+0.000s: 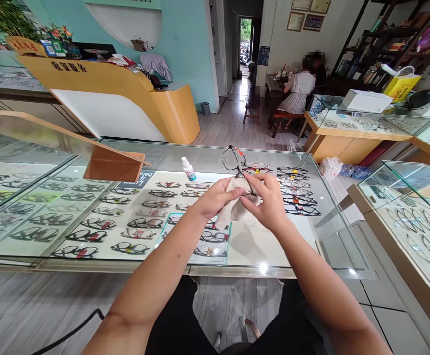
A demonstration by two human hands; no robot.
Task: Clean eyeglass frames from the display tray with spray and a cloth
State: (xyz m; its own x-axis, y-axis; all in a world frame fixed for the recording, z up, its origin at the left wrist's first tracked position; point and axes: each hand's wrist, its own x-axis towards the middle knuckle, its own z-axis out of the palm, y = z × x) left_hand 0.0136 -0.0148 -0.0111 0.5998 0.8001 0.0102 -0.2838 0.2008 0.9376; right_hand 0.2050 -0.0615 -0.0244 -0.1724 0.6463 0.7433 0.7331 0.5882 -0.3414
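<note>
My left hand (215, 197) and my right hand (268, 202) are held together over a glass display counter (321, 231). Both are closed round a pale cleaning cloth (233, 209) and a pair of black-framed glasses (233, 159). One lens of the glasses sticks up above my fingers; the other is wrapped in the cloth. My left hand pinches the cloth from the left, and my right hand grips the frame and cloth from the right. A small white spray bottle (188, 169) with a blue label stands on the glass just left of my hands.
Under the glass lie rows of many spectacle frames (126, 217). A wooden ledge (111, 165) overhangs the counter at left. More glass cases (410, 217) stand at right. A yellow reception desk (133, 93) is behind, and a person (298, 91) sits at a far table.
</note>
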